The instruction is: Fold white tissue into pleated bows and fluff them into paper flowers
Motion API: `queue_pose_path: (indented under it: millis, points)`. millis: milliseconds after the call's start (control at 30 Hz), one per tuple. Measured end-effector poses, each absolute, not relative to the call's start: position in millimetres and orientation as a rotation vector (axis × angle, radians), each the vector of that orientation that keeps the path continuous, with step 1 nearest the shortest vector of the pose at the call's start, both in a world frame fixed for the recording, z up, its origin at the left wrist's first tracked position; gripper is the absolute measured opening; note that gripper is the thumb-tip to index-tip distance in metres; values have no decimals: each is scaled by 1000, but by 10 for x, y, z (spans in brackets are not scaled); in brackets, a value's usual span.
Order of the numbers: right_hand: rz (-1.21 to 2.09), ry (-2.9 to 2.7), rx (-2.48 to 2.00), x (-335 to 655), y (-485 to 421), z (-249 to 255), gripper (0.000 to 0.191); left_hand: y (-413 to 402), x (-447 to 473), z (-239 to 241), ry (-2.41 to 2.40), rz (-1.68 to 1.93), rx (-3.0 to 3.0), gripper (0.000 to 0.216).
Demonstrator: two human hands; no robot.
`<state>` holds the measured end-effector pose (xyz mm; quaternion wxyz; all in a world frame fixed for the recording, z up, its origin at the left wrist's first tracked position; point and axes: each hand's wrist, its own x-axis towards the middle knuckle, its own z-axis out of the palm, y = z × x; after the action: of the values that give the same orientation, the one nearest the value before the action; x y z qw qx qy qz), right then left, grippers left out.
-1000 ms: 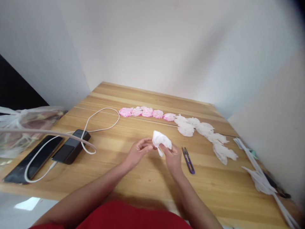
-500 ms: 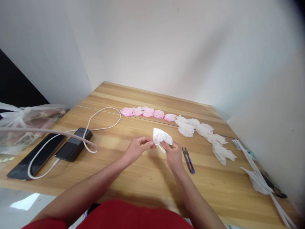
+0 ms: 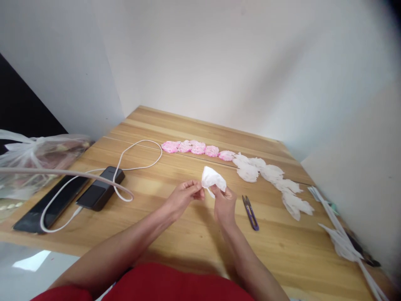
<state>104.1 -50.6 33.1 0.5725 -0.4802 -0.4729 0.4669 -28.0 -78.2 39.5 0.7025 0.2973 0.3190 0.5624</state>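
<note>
Over the middle of the wooden table (image 3: 188, 234), both my hands pinch a white tissue piece (image 3: 212, 178) folded into a fan shape. My left hand (image 3: 183, 197) grips its left edge with closed fingers. My right hand (image 3: 224, 205) holds its lower stem from the right. A small purple thread snipper (image 3: 251, 207) lies on the table just right of my right hand.
A row of pink tissue flowers (image 3: 196, 147) runs into several white tissue pieces (image 3: 272, 177) behind my hands. At left lie a black power bank (image 3: 100, 194), a dark phone (image 3: 46, 207), a white cable (image 3: 138, 156) and a plastic bag (image 3: 37, 156). White paper strips (image 3: 341, 234) lie at right.
The view has drifted slightly. My fingers keep working the tissue piece, which stays between both hands in nearly the same place.
</note>
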Motion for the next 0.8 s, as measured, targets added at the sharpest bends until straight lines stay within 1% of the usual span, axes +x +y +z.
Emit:
queue_pose_path:
  millis: [167,267,367,500,600,800]
  points:
    - [1180,-969,-1149,879,-530,309,24,-791,-236,346,622,1253,361,29]
    - [1244,-907,-1118,841,-517,273,27,-793,-243,344,616,1282,359,29]
    - [1261,-891,-1082,848,-488,246,26,-796,-292,371,812,1352,662,26]
    - [1319,-930,-1076,880,-456,259,30,-820,-350,405,1231,1419,1196,11]
    - [1323,-965,-1088,899,-455,279,33,-831,-356,381,1324,1413,1356,10]
    - [1325,-1073,-1101,1002,-455,266,31,-776,-430,283,1445,1392,1666,11]
